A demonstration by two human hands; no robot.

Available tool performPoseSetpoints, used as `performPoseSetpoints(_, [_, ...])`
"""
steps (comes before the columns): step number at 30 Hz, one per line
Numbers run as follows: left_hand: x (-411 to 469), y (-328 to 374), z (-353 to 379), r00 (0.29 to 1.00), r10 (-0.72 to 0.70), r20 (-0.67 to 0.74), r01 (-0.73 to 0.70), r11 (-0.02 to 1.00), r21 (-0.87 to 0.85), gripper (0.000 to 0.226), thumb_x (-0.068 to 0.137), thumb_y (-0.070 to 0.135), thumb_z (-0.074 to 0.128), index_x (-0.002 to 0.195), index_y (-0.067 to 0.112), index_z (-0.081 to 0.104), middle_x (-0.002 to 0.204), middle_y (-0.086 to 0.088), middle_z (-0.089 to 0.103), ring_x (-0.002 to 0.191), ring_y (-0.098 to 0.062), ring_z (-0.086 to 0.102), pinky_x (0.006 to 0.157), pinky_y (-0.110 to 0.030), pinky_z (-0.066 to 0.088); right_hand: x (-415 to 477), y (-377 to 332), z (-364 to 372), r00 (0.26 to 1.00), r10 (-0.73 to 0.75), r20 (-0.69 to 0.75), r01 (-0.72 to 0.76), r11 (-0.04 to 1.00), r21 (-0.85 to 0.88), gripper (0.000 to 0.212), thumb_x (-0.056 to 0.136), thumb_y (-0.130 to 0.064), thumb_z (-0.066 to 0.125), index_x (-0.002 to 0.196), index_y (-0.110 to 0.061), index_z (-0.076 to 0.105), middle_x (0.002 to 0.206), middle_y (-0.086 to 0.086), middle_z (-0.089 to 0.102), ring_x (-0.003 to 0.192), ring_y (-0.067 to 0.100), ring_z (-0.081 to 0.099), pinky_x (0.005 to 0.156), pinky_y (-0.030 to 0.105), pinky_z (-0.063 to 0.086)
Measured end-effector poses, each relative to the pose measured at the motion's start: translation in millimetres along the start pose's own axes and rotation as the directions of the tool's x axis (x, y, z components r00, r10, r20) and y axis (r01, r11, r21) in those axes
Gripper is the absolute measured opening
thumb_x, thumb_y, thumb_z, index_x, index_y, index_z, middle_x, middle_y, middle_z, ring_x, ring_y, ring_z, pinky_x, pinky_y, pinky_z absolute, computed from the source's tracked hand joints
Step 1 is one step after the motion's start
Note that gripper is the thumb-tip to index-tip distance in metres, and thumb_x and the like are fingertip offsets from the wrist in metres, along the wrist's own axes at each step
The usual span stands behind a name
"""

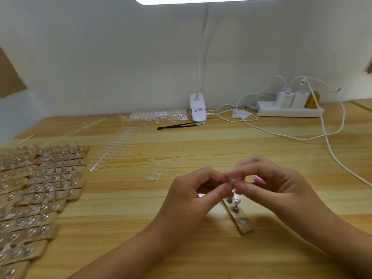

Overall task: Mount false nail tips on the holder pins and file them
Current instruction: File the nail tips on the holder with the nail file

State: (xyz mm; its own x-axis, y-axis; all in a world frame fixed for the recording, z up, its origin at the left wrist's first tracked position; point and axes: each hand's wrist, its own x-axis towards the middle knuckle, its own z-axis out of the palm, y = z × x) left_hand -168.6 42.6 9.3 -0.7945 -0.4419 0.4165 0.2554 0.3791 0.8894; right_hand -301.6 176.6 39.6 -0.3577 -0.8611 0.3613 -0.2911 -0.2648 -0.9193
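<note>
Right of frame centre, the left hand [193, 190] and right hand [277, 184] both pinch one clear nail tip [233, 180] between thumb and forefinger, just above the wooden holder strip [242, 221]. Keep the pinch light, as the tip probably flexes. Centre its underside over a pin [235, 208], then press straight down. The pink file [259, 179] lies behind the right hand.
</note>
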Motion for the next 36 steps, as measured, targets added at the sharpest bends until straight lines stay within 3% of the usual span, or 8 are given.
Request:
performPoseSetpoints(7, [-1,3,1,1.0,-0.022,0.002,0.022,1.0,-0.009,0.01,0.087,0.029,0.068,0.095,0.025,0.073,0.088,0.003,0.075,0.086,-0.017,0.073,0.08,-0.035,0.059,1,3,-1,1.0,-0.021,0.016,0.021,1.0,-0.009,0.019,0.073,-0.021,0.071,0.09,-0.028,0.079,0.092,-0.002,0.065,0.086,0.009,0.066,0.074,0.014,0.052])
performPoseSetpoints(11, [-2,5,0,0.998,-0.065,0.012,0.066,0.997,-0.037,0.015,0.087,0.029,0.065,0.099,0.026,0.073,0.09,0.003,0.076,0.089,-0.014,0.073,0.08,-0.023,0.055,2,6,-4,0.999,-0.044,0.014,0.044,0.998,-0.042,0.02,0.075,-0.023,0.07,0.093,-0.024,0.079,0.094,0.002,0.064,0.091,0.017,0.066,0.076,0.021,0.054])
performPoseSetpoints(16, [-2,8,1,0.986,-0.159,0.052,0.162,0.985,-0.059,0.023,0.081,0.043,0.068,0.096,0.025,0.073,0.095,-0.001,0.075,0.094,-0.016,0.072,0.087,-0.031,0.056,1,10,-5,0.983,-0.173,0.061,0.182,0.948,-0.259,0.02,0.083,-0.021,0.068,0.101,-0.023,0.076,0.095,-0.005,0.06,0.092,0.017,0.066,0.079,0.02,0.054])
performPoseSetpoints(21, [-2,10,1,0.985,-0.157,0.067,0.161,0.986,-0.053,0.01,0.087,0.031,0.07,0.092,0.023,0.072,0.089,0.005,0.074,0.088,-0.01,0.071,0.078,-0.017,0.051,1,13,-6,0.958,-0.261,0.117,0.286,0.88,-0.379,0.021,0.087,-0.024,0.068,0.108,-0.023,0.07,0.1,-0.006,0.059,0.093,0.016,0.064,0.078,0.021,0.054])
performPoseSetpoints(27, [-1,13,-2,0.972,-0.199,0.129,0.215,0.968,-0.131,0.015,0.089,0.022,0.069,0.103,0.016,0.07,0.099,-0.004,0.074,0.096,-0.015,0.07,0.084,-0.021,0.053,1,10,-10,0.936,-0.32,0.146,0.35,0.808,-0.473,0.016,0.086,-0.028,0.065,0.1,-0.023,0.07,0.099,-0.003,0.057,0.095,0.013,0.061,0.079,0.015,0.05])
performPoseSetpoints(31, [2,13,-3,0.957,-0.25,0.15,0.276,0.942,-0.193,0.026,0.085,0.024,0.072,0.11,0.023,0.067,0.102,-0.004,0.074,0.099,-0.018,0.07,0.09,-0.025,0.054,2,8,-11,0.928,-0.339,0.157,0.371,0.793,-0.483,0.016,0.087,-0.029,0.064,0.1,-0.022,0.071,0.101,-0.002,0.058,0.096,0.012,0.061,0.078,0.015,0.051])
performPoseSetpoints(34, [4,12,-5,0.94,-0.299,0.163,0.333,0.906,-0.262,0.04,0.082,0.022,0.073,0.121,0.022,0.065,0.102,-0.004,0.074,0.102,-0.019,0.07,0.093,-0.025,0.053,1,11,-12,0.917,-0.361,0.17,0.396,0.776,-0.492,0.011,0.089,-0.02,0.071,0.098,-0.014,0.071,0.097,-0.001,0.06,0.091,0.013,0.063,0.075,0.018,0.052])
performPoseSetpoints(36, [6,12,-6,0.93,-0.317,0.185,0.359,0.89,-0.282,0.037,0.082,0.021,0.073,0.118,0.023,0.068,0.104,-0.003,0.075,0.102,-0.017,0.07,0.09,-0.023,0.053,1,13,-12,0.916,-0.361,0.174,0.399,0.776,-0.488,0.011,0.087,-0.011,0.073,0.097,-0.011,0.071,0.096,-0.001,0.061,0.087,0.013,0.064,0.074,0.022,0.054])
